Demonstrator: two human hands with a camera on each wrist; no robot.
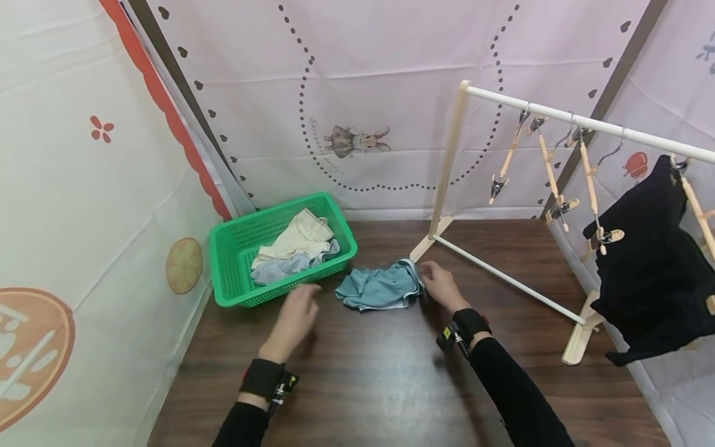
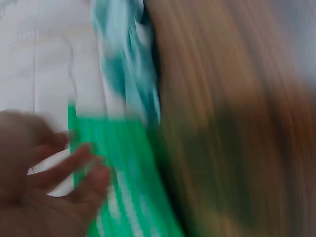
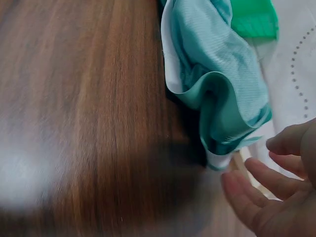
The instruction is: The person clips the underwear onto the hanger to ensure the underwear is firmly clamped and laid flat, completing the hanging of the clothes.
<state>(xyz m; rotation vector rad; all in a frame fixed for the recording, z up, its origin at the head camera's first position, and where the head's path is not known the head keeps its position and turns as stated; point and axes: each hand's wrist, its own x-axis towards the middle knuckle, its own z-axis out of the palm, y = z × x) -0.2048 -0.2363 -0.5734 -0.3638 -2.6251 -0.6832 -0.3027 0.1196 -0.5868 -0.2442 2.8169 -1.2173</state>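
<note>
At the far left of the dark brown wood-grain table (image 1: 380,385) stands a bright green perforated plastic basket (image 1: 237,297), holding a crumpled cream cloth (image 1: 301,239) with a pale blue cloth (image 1: 290,266) bunched against its near side. Just in front of the basket's near right corner is the left hand (image 1: 293,320), its fingers loosely bent and apparently holding nothing; its wrist view is badly blurred, so I cannot tell whether a fingertip touches the basket wall.

Next comes the teal fabric garment with white edging (image 1: 382,285), lying rumpled on the table between the two hands, near the basket's right end. At its right end is the right hand (image 1: 444,287), thumb and fingers parted with a clear gap, just beside the fabric and gripping none of it.

Farther right stands a pale wooden rack with white bars (image 1: 449,161); wooden clip hangers (image 1: 508,155) hang from its top bar, and a black fabric garment (image 1: 650,261) hangs at the right.

The step in hand looks like arranging the teal garment on the table. The next move, I judge, calls for the right fingers to pinch its folded edge and the left hand to take the opposite end, so the creases can be drawn out.
</note>
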